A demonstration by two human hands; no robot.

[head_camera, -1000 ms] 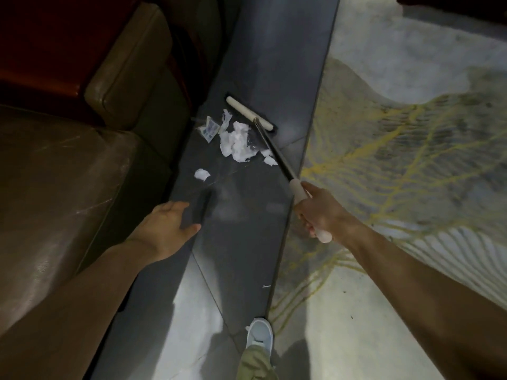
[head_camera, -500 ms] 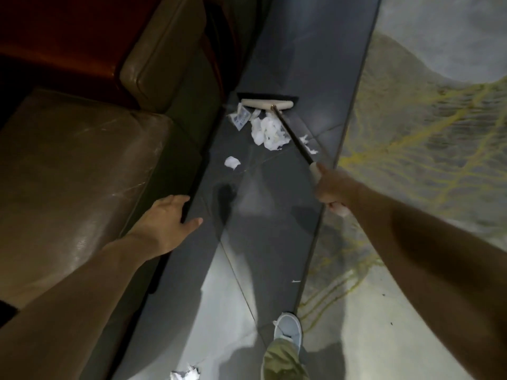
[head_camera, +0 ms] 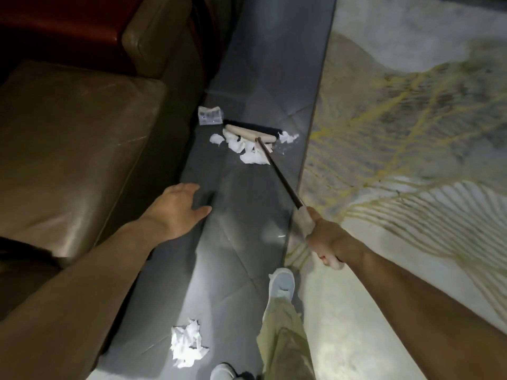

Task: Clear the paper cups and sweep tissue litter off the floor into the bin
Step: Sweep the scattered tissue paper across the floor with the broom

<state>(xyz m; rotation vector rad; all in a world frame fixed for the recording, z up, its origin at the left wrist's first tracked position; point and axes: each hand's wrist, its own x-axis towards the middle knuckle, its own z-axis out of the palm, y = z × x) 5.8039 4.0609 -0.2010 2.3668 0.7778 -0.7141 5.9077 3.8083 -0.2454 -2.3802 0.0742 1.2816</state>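
My right hand (head_camera: 327,239) grips the white handle of a broom whose dark shaft (head_camera: 279,176) runs up and left to a pale broom head (head_camera: 249,134) on the dark floor strip. White tissue scraps (head_camera: 251,150) lie bunched against the near side of the broom head, with one scrap (head_camera: 286,137) at its right end. A small clear wrapper (head_camera: 210,116) lies just beyond the head, by the sofa. A larger crumpled tissue (head_camera: 188,344) lies near my feet. My left hand (head_camera: 175,208) hovers open above the floor beside the sofa, holding nothing.
A brown leather sofa (head_camera: 74,149) runs along the left, close to the dark tiled strip (head_camera: 236,242). A pale carpet (head_camera: 397,133) with yellow lines covers the right. My shoe (head_camera: 281,283) and trouser leg stand at the strip's right edge.
The broom head has dragged the tissue pile along the strip toward me, leaving the wrapper behind it. My view has shifted, and the crumpled tissue by my feet is now in full sight.
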